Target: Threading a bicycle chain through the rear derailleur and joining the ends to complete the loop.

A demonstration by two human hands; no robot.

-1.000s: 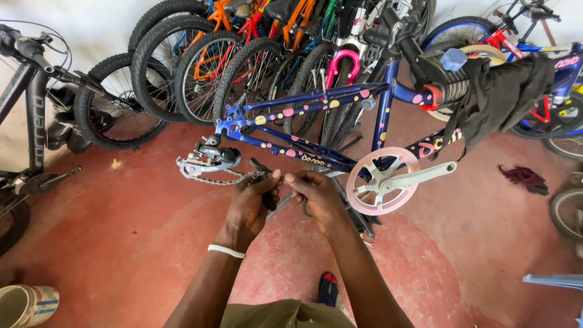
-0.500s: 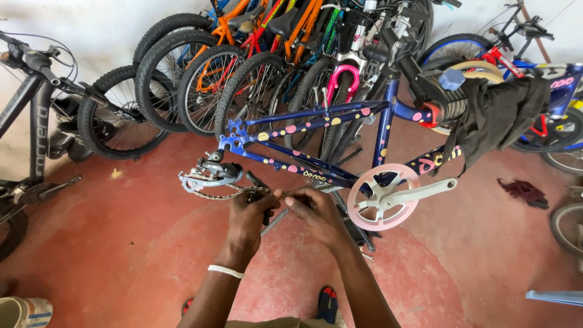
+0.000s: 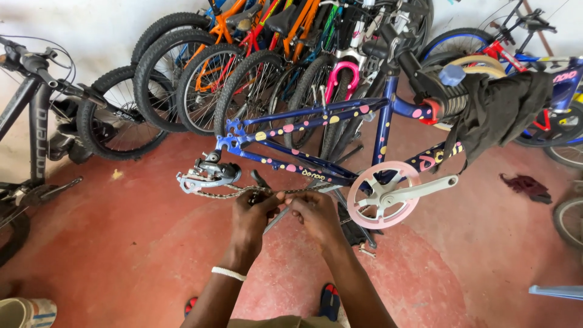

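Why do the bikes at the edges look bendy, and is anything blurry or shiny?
Head view: wide lens curves the edges, so the black bicycle on the left leans and bows; light is soft and even, with faint shadows on the red floor; no strong glare; left hand, right hand and the thin metal chain look fairly sharp.

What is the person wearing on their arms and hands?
Both arms are bare, with no sleeves and no gloves. The left hand has a thin white band round its wrist. The right hand and its wrist wear nothing; no rings or watch can be made out.
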